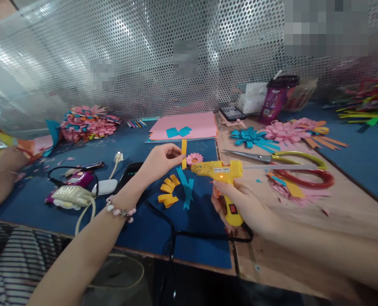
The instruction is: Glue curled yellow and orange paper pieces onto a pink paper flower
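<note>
My right hand (240,202) is wrapped round a yellow hot glue gun (222,170), whose nozzle points left. Between the thumb and fingers of my left hand (166,156) a narrow orange-yellow paper strip (184,153) stands upright, its lower end close to the nozzle; whether they touch I cannot tell. A small pink paper flower (194,159) shows just behind the nozzle. Below my left hand, curled orange-yellow paper pieces (169,187) and blue paper strips (188,189) lie on the dark blue table cover (201,238).
Scissors (271,158), paper scraps (291,189) and paper flowers (286,131) lie to the right, before a purple cup (276,97). Pink sheets (195,123) are stacked behind. A black cable (204,234) crosses the front. At left are a power strip (72,196) and a co-worker's hand (8,159) with scissors.
</note>
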A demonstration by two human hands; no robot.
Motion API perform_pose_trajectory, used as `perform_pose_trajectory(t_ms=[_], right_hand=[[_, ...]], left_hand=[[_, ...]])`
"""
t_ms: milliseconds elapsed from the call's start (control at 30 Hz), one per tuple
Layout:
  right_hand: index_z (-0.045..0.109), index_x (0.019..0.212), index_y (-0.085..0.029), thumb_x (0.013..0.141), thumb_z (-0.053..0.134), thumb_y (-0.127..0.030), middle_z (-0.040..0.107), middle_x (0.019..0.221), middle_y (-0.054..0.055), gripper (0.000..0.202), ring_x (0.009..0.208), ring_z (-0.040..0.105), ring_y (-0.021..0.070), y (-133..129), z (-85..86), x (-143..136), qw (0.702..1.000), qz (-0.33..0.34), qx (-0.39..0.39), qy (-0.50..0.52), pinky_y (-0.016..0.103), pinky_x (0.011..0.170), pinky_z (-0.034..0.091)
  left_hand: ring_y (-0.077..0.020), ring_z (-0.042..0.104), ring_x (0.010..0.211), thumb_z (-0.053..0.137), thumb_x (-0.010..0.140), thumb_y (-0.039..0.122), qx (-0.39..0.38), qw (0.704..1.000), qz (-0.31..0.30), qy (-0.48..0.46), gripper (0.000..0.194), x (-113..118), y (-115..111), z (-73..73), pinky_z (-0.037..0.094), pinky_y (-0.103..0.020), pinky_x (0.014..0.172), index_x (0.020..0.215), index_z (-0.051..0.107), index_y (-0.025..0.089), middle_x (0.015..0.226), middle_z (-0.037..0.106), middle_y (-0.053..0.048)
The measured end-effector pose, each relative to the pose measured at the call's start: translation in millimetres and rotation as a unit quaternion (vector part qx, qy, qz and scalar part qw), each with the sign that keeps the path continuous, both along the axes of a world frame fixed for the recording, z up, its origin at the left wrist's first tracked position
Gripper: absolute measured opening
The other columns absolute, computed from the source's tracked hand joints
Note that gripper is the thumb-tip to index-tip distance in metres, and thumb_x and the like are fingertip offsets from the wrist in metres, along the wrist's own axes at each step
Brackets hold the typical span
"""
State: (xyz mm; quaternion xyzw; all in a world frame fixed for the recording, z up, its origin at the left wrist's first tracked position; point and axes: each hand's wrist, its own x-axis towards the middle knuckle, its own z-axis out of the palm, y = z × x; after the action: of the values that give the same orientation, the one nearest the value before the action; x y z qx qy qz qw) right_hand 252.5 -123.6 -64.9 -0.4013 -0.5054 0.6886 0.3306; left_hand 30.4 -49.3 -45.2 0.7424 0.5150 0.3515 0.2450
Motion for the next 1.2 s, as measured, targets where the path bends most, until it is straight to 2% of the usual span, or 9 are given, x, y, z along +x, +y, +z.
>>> perform_pose_trajectory(t_ms=[433, 700, 933, 1067, 1133, 1200], right_hand=[[0.047, 0.068, -0.018, 0.083, 0.048, -0.048, 0.053, 0.055, -0.004, 0.034, 0.032, 0.05, 0.0083, 0.0, -2.7, -1.2, 1.0, -0.011, 0.001, -0.017, 0.019, 0.031, 0.038], [0.047, 0.068, -0.018, 0.082, 0.05, -0.046, 0.05, 0.052, -0.005, 0.032, 0.032, 0.049, 0.0083, -0.7, 0.1, -1.2, 0.999, -0.025, -0.011, -0.023, 0.018, 0.028, 0.035], [0.047, 0.071, -0.018, 0.081, 0.052, -0.048, 0.053, 0.058, -0.004, 0.032, 0.033, 0.048, 0.0087, -1.7, 1.3, -1.4, 0.999, -0.048, -0.01, -0.006, 0.022, 0.032, 0.043], [0.049, 0.074, -0.018, 0.08, 0.053, -0.048, 0.054, 0.06, -0.004, 0.031, 0.034, 0.049, 0.0089, -2.0, -1.6, -0.4, 0.998, -0.064, 0.004, 0.011, 0.022, 0.031, 0.043], [0.053, 0.08, -0.018, 0.083, 0.05, -0.048, 0.057, 0.063, -0.002, 0.03, 0.035, 0.052, 0.0101, -2.3, -0.7, 0.9, 0.997, -0.072, 0.018, 0.014, 0.021, 0.03, 0.041], [0.056, 0.089, -0.018, 0.086, 0.044, -0.051, 0.06, 0.063, -0.001, 0.035, 0.036, 0.055, 0.0123, -2.8, 5.1, 2.0, 0.997, -0.066, 0.034, 0.025, 0.022, 0.03, 0.04]], left_hand=[[-0.0158, 0.062, 0.07, 0.062, 0.076, 0.035, -0.006, 1.0, 0.017, -0.004, 0.021, 0.8, 0.4, -1.2, 0.047, -0.026, 0.064, 0.082, 0.063, 0.014, 0.079, 0.068, -0.005], [-0.0151, 0.061, 0.071, 0.063, 0.075, 0.034, -0.002, 0.999, 0.026, -0.018, 0.021, 0.2, 2.3, -2.2, 0.047, -0.026, 0.065, 0.084, 0.062, 0.014, 0.081, 0.068, -0.005], [-0.0156, 0.061, 0.071, 0.063, 0.076, 0.035, -0.005, 0.999, 0.032, -0.019, 0.022, 0.7, -0.1, 0.4, 0.047, -0.025, 0.061, 0.085, 0.063, 0.015, 0.082, 0.068, -0.005], [-0.0155, 0.062, 0.071, 0.063, 0.076, 0.035, -0.005, 0.999, 0.034, -0.036, 0.022, 0.7, 2.2, -0.4, 0.048, -0.026, 0.063, 0.085, 0.064, 0.015, 0.081, 0.068, -0.005], [-0.0153, 0.063, 0.073, 0.065, 0.075, 0.033, 0.006, 0.998, 0.035, -0.058, 0.022, -2.4, 4.0, 2.7, 0.049, -0.027, 0.068, 0.086, 0.064, 0.015, 0.082, 0.069, -0.005], [-0.0147, 0.063, 0.074, 0.066, 0.074, 0.031, 0.03, 0.993, 0.055, -0.096, 0.021, -10.1, 5.0, 11.8, 0.049, -0.027, 0.071, 0.088, 0.065, 0.016, 0.083, 0.069, -0.003]])
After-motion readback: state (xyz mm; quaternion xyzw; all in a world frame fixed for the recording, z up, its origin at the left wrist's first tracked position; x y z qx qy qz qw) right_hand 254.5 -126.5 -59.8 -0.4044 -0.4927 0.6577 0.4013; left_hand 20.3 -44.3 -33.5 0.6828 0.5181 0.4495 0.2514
